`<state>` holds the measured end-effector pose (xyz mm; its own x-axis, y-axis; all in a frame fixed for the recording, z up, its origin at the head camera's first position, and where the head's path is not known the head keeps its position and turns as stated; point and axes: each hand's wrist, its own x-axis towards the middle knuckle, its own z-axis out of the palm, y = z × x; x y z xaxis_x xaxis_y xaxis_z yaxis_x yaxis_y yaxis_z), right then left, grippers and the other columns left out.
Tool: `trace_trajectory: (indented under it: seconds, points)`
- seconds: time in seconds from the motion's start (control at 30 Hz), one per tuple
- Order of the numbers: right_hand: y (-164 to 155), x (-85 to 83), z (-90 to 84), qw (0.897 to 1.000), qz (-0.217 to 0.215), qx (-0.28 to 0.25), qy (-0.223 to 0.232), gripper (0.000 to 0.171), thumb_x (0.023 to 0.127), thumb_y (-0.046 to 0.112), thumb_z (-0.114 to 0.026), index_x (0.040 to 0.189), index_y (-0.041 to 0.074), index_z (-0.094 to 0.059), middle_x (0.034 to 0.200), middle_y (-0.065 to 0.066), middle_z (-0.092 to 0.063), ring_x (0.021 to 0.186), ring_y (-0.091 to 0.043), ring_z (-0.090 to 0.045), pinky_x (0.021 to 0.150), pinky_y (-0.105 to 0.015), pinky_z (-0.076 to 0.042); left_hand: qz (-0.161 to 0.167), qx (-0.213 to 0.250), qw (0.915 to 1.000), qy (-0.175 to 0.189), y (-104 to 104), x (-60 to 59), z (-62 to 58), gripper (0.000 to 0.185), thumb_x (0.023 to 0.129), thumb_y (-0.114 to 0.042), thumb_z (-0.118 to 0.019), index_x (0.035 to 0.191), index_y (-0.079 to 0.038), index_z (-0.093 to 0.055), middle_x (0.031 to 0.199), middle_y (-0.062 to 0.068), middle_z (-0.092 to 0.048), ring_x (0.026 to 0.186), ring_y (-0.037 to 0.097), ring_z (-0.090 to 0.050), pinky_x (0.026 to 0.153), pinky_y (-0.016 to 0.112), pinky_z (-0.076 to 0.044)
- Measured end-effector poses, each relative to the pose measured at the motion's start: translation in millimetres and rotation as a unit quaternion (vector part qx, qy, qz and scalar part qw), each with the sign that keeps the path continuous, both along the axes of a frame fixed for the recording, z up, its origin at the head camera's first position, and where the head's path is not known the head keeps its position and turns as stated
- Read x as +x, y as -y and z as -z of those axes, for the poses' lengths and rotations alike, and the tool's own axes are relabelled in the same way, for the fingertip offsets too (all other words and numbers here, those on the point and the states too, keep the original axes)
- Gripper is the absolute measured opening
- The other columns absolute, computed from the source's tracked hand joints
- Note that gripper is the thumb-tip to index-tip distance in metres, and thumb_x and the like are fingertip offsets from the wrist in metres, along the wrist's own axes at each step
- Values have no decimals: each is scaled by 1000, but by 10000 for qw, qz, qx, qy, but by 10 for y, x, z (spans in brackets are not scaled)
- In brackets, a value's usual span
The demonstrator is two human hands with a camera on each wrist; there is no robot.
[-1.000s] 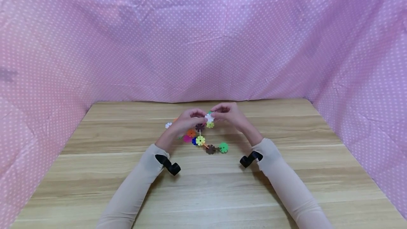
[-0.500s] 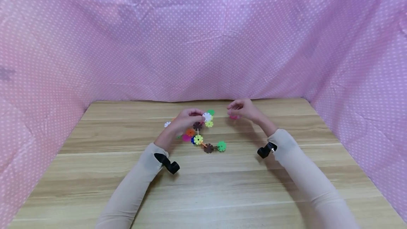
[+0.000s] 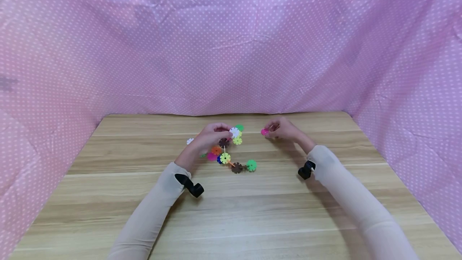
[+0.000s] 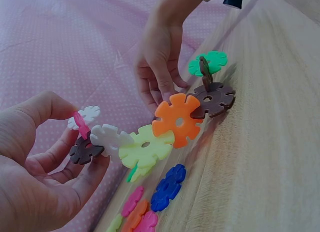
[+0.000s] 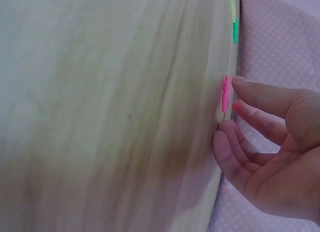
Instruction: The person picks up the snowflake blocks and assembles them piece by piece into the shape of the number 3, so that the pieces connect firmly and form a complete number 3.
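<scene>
In the head view my left hand (image 3: 214, 135) grips the far end of a chain of slotted, flower-shaped interlocking discs. Its fingers close about the pink disc (image 4: 81, 126), white disc (image 4: 90, 115) and brown disc (image 4: 86, 151). From there the chain runs through yellow disc (image 4: 146, 146) and orange disc (image 4: 177, 119) to a large brown disc (image 4: 222, 103) and a green one (image 4: 217, 62). My right hand (image 3: 283, 128) is farther right, fingers bent, its fingertips right at the rim of a loose pink disc (image 5: 226, 95) lying flat on the wood.
Beneath and beside the left hand are more discs, among them an orange disc (image 3: 216, 150), a magenta disc (image 3: 211, 156) and a blue disc (image 4: 168, 188). A white disc (image 3: 190, 141) lies left of that wrist. Pink dotted cloth (image 3: 231, 51) hangs behind the wooden table (image 3: 231, 220).
My right hand has left the white disc at the chain's far end and moved right to the loose pink disc. The left hand has stayed nearly still, gripping the chain.
</scene>
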<state>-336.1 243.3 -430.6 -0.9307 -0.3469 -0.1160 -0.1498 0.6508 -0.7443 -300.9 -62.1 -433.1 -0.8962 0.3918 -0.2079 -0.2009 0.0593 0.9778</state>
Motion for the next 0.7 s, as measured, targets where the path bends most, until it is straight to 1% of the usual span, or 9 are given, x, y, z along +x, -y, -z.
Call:
trace_trajectory:
  seconds: [0.13,0.33,0.43,0.53,0.7]
  points:
    - [20,-8,21,10000,-57,-22,-75,31,86,1,-78,114,-10,-69,92,-18,-69,69,-11,-56,59,-21,-50,-5,10,10000,9,9,-5,3,24,96,-8,-65,118,-1,-62,96,1,-68,92,15,-66,75,21,-55]
    - [65,4,29,9994,-233,-9,-270,25,86,-2,-78,109,-9,-72,97,-24,-72,79,-14,-57,64,-18,-47,-27,-194,9998,-14,22,-2,3,24,95,-13,-68,117,-5,-64,100,2,-68,92,14,-67,72,22,-51]
    - [76,5,36,9993,-256,41,-270,21,86,-2,-77,106,-9,-73,97,-23,-72,80,-16,-57,65,-18,-46,-26,-177,9998,15,21,0,7,23,95,-13,-68,117,-5,-64,101,2,-68,93,15,-67,75,22,-53]
    - [81,-3,44,9995,-199,89,-247,23,86,-2,-78,107,-8,-72,94,-21,-70,81,-17,-55,64,-18,-45,0,-139,9999,61,21,1,8,23,96,-11,-66,117,-4,-64,101,3,-67,96,17,-66,78,24,-55]
    - [87,-7,44,9996,-164,119,-205,26,84,-3,-79,109,-9,-71,91,-19,-67,81,-18,-53,66,-18,-44,69,0,9998,168,25,-4,11,25,96,-9,-63,120,-3,-61,102,4,-64,100,22,-63,77,23,-55]
